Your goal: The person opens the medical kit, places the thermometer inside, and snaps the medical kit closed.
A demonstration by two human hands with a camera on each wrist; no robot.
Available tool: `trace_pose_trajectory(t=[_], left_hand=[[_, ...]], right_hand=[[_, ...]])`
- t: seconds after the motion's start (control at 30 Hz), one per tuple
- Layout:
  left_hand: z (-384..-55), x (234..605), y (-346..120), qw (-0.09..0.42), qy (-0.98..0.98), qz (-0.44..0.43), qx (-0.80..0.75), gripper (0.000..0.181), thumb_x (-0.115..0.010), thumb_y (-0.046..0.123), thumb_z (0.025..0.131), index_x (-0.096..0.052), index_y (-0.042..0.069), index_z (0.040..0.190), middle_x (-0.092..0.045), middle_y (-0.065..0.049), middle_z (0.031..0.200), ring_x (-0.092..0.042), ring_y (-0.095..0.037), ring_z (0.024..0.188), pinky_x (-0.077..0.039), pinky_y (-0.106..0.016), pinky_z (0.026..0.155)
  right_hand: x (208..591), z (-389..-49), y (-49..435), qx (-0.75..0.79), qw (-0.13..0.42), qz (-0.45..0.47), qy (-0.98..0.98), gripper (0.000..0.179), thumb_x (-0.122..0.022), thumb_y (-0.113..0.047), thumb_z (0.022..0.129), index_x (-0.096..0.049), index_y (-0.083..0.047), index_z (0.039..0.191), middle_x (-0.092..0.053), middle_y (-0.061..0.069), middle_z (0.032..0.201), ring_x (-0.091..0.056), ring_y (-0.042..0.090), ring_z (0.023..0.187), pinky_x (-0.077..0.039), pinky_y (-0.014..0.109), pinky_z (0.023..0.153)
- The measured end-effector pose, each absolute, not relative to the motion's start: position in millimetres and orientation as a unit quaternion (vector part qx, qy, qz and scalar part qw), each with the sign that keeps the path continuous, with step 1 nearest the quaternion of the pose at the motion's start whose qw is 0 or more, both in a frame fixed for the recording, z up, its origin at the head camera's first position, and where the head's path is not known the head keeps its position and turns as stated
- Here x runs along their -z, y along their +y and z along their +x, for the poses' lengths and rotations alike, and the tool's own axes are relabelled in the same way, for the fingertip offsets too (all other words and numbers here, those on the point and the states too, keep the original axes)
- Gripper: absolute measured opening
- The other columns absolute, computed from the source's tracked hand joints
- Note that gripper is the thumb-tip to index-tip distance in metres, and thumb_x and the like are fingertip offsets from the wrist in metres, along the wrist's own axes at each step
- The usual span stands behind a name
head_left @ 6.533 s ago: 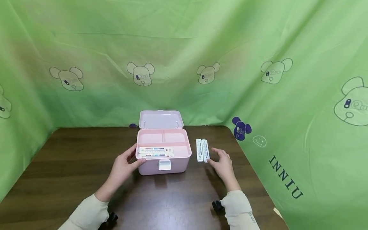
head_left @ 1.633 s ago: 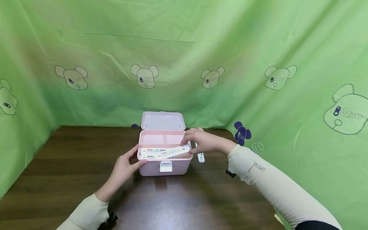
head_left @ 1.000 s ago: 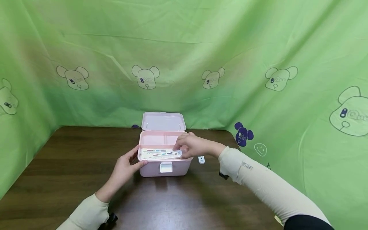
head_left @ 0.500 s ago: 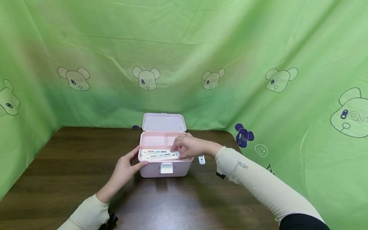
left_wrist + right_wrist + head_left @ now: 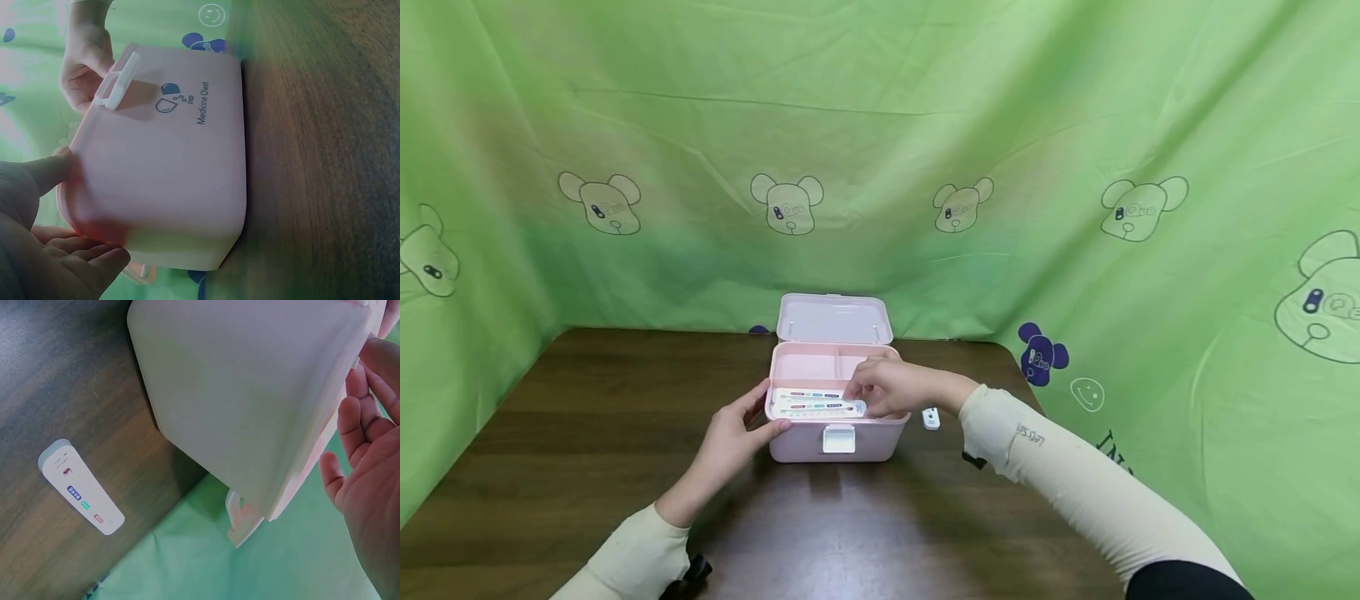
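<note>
A pink medicine box (image 5: 868, 443) stands on the table with its lid (image 5: 833, 318) raised at the back. My left hand (image 5: 728, 437) holds its left front corner, thumb at the front rim and fingers along the side wall. Several slim white thermometer cases (image 5: 812, 409) lie side by side in the long front compartment. My right hand (image 5: 895, 385) reaches over the box's right side and pinches the right end of the front case. In the right wrist view, these fingers are at the rim; the case is mostly hidden behind the wall.
One more white thermometer case (image 5: 81, 487) lies on the brown table (image 5: 625, 392) just right of the box, partly under my right wrist in the head view. Two smaller compartments lie behind the front one. A green printed curtain (image 5: 880, 125) surrounds the table.
Earlier two cases lay to the right; one now lies there. My right hand carried a case over into the front compartment and straightened it beside the others. The left hand stays on the corner.
</note>
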State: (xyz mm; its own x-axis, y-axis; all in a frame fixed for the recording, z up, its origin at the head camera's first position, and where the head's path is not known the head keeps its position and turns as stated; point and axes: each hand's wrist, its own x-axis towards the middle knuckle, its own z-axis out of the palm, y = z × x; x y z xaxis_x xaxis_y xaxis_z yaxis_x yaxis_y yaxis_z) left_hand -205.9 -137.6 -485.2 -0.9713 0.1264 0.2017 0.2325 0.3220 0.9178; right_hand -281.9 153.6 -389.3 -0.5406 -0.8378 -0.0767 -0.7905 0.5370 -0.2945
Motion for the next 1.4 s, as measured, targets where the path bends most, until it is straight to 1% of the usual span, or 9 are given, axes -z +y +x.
trace_pose_trajectory(t=[0.13, 0.3, 0.43, 0.53, 0.6, 0.7, 0.9, 1.17, 1.4], left_hand=[[-206.2, 484.3, -137.4, 0.05, -0.812, -0.113, 0.57, 0.083, -0.084, 0.023, 0.087, -0.042, 0.0, 0.155, -0.051, -0.019, 0.152, -0.054, -0.032, 0.137, -0.048, -0.046, 0.109], [-206.1, 483.7, -137.2, 0.048, -0.814, -0.112, 0.567, 0.082, -0.083, 0.023, 0.088, -0.041, 0.0, 0.155, -0.051, -0.019, 0.152, -0.053, -0.033, 0.137, -0.048, -0.046, 0.109], [-205.0, 483.9, -136.2, 0.043, -0.812, -0.112, 0.571, 0.082, -0.083, 0.022, 0.088, -0.041, 0.0, 0.155, -0.05, -0.019, 0.153, -0.053, -0.032, 0.138, -0.048, -0.046, 0.109], [-204.8, 483.8, -135.2, 0.043, -0.81, -0.114, 0.574, 0.082, -0.084, 0.021, 0.088, -0.041, -0.001, 0.155, -0.051, -0.019, 0.152, -0.053, -0.031, 0.137, -0.048, -0.045, 0.109], [-205.2, 484.0, -135.3, 0.045, -0.811, -0.114, 0.571, 0.082, -0.083, 0.021, 0.088, -0.041, -0.001, 0.155, -0.051, -0.019, 0.152, -0.054, -0.032, 0.137, -0.048, -0.045, 0.109], [-205.1, 483.7, -135.6, 0.049, -0.813, -0.112, 0.569, 0.081, -0.084, 0.021, 0.088, -0.042, 0.0, 0.154, -0.051, -0.019, 0.151, -0.054, -0.032, 0.137, -0.049, -0.046, 0.109], [-204.0, 484.2, -136.5, 0.046, -0.814, -0.11, 0.569, 0.081, -0.083, 0.021, 0.088, -0.042, 0.0, 0.155, -0.051, -0.018, 0.152, -0.055, -0.032, 0.136, -0.049, -0.045, 0.108], [-205.0, 484.9, -138.6, 0.045, -0.815, -0.104, 0.568, 0.082, -0.083, 0.023, 0.088, -0.041, 0.001, 0.155, -0.05, -0.018, 0.153, -0.053, -0.033, 0.138, -0.048, -0.047, 0.109], [-204.1, 484.3, -137.8, 0.042, -0.816, -0.107, 0.566, 0.082, -0.083, 0.023, 0.088, -0.041, 0.0, 0.155, -0.05, -0.019, 0.153, -0.053, -0.034, 0.137, -0.048, -0.047, 0.109]], right_hand=[[391.9, -281.7, 152.9, 0.106, 0.103, -0.474, 0.868, 0.031, -0.081, -0.013, 0.083, -0.074, -0.018, 0.113, -0.067, -0.008, 0.101, -0.06, 0.014, 0.099, -0.032, 0.041, 0.105], [394.5, -280.0, 152.3, 0.104, 0.104, -0.47, 0.87, 0.031, -0.081, -0.012, 0.084, -0.075, -0.017, 0.113, -0.068, -0.009, 0.1, -0.06, 0.014, 0.099, -0.028, 0.045, 0.106], [388.8, -276.6, 156.5, 0.109, 0.116, -0.463, 0.872, 0.03, -0.078, -0.014, 0.088, -0.075, -0.016, 0.117, -0.07, -0.008, 0.103, -0.06, 0.014, 0.102, -0.033, 0.043, 0.107], [378.9, -275.2, 164.2, 0.114, 0.106, -0.457, 0.876, 0.029, -0.076, -0.018, 0.092, -0.074, -0.015, 0.121, -0.071, -0.006, 0.109, -0.06, 0.014, 0.107, -0.038, 0.043, 0.106], [371.8, -275.4, 170.4, 0.108, 0.08, -0.452, 0.882, 0.028, -0.075, -0.019, 0.094, -0.074, -0.013, 0.121, -0.072, -0.004, 0.113, -0.06, 0.015, 0.11, -0.038, 0.045, 0.107], [362.9, -276.5, 180.4, 0.099, 0.023, -0.439, 0.893, 0.027, -0.075, -0.017, 0.093, -0.074, -0.01, 0.119, -0.073, 0.0, 0.114, -0.062, 0.019, 0.109, -0.044, 0.047, 0.103], [357.4, -277.1, 201.4, 0.098, -0.068, -0.374, 0.92, 0.024, -0.075, -0.016, 0.092, -0.075, -0.009, 0.116, -0.073, 0.002, 0.109, -0.062, 0.022, 0.106, -0.045, 0.047, 0.096], [376.5, -276.2, 225.2, 0.104, -0.137, -0.276, 0.946, 0.024, -0.075, -0.024, 0.094, -0.075, -0.01, 0.114, -0.074, 0.005, 0.112, -0.062, 0.027, 0.11, -0.043, 0.051, 0.103], [408.0, -274.6, 249.1, 0.159, -0.154, -0.192, 0.956, 0.025, -0.074, -0.023, 0.094, -0.075, -0.008, 0.115, -0.073, 0.008, 0.112, -0.061, 0.029, 0.109, -0.042, 0.052, 0.097]])
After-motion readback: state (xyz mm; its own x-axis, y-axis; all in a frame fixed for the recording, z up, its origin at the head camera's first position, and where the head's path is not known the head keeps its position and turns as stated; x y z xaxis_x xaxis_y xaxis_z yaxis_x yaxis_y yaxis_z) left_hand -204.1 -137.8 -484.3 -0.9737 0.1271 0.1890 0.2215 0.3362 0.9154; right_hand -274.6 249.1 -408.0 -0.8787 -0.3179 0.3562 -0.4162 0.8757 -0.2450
